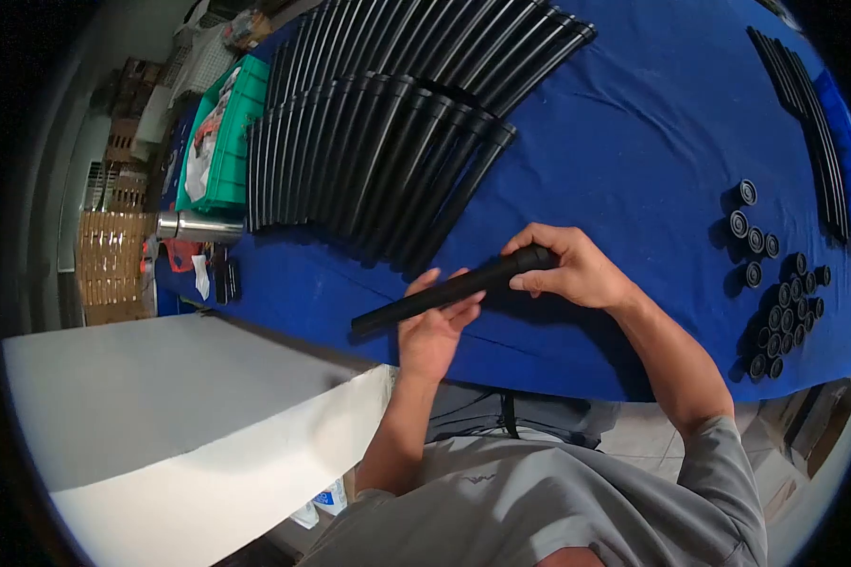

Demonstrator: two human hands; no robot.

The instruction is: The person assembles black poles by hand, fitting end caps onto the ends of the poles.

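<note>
A black tube [459,291] is held slantwise above the blue cloth, its thicker capped end to the right. My left hand [430,331] cradles the tube from below, fingers curled around its middle. At the other end my right hand [577,269] grips the black end cap [534,258] between thumb and fingers. Just beyond my hands lie many similar black tubes [378,161], side by side in two overlapping rows, with thicker ends pointing away. Loose round black caps [787,317] stand in a cluster on the right side of the cloth.
A blue cloth [633,123] covers the table. At the left stand a green bin [246,123] and a silver cylinder [203,227]. More thin black tubes [808,123] lie at the far right beside a blue tray [843,142]. A white surface [180,378] adjoins the near left.
</note>
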